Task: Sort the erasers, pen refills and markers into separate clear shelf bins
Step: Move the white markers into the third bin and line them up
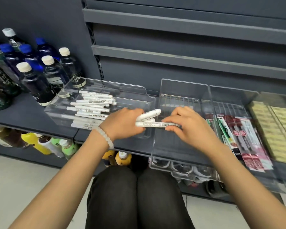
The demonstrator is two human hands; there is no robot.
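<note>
Legible print: "SODA" on one clear bottle among the drinks at the shelf's left; marker lettering and the red-and-white refill packets in the third clear bin are too blurred to read, as are the yellowish eraser blocks at far right, cut by the frame edge. White markers lie piled in the left bin. Left hand grips a few markers; right hand pinches the lowest marker between curled fingers, over the middle bin.

"FOREST SODA", partly hidden, on a bottle label.
</note>
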